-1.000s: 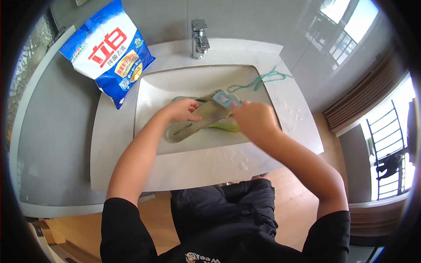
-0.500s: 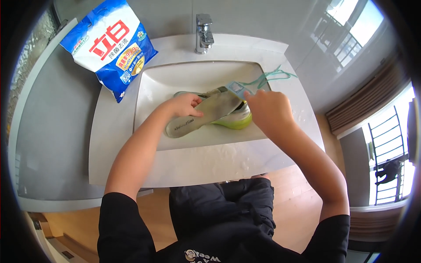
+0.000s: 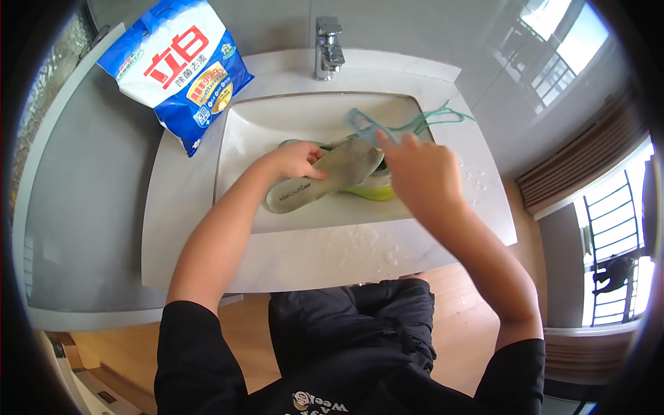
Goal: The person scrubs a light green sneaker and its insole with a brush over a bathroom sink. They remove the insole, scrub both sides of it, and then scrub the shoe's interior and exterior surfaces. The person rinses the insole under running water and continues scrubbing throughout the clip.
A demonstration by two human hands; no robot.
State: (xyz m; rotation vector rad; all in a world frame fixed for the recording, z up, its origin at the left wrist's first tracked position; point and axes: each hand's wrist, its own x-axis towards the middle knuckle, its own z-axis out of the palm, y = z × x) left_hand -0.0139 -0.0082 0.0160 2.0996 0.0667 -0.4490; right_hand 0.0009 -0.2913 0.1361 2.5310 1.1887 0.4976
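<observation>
A pale grey-green shoe insole (image 3: 330, 171) lies slantwise above the white sink basin (image 3: 238, 149), its far end raised to the right. My left hand (image 3: 296, 160) grips its edge near the middle, thumb on top and fingers curled. In my right hand (image 3: 423, 169) is a light blue scrub brush (image 3: 365, 124), blurred, its head just beyond the insole's far end. Whether the bristles touch the insole, I cannot tell. Beneath the insole, a shoe with a yellow-green sole (image 3: 373, 192) rests in the basin, partly covered.
Teal shoelaces (image 3: 443, 116) hang over the sink's right rim. A chrome faucet (image 3: 328, 52) stands behind the basin. At the back left is a blue and white detergent bag (image 3: 183, 72). Water drops wet the counter's front edge (image 3: 363, 245).
My right hand has turned the brush, and its head has shifted up and left past the insole's far end. My left hand keeps its hold on the insole.
</observation>
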